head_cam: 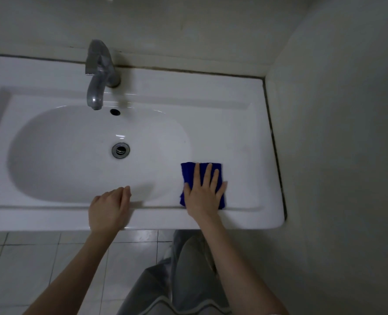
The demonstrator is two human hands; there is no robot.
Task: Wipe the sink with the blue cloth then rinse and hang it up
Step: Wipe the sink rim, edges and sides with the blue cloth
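A folded blue cloth [189, 173] lies flat on the right-hand ledge of the white sink [238, 137], near its front edge. My right hand [203, 194] presses down on the cloth with straight, spread fingers and covers much of it. My left hand [110, 209] rests on the sink's front rim, fingers bent over the edge towards the basin, holding nothing. The oval basin [63, 155] has a metal drain [120, 150] in its middle and an overflow hole [115, 112] at the back.
A grey metal tap [98, 73] stands at the back of the sink, its spout over the basin. Walls close in behind and on the right [336, 133]. Below are a tiled floor [29, 258] and my grey trousers [188, 269].
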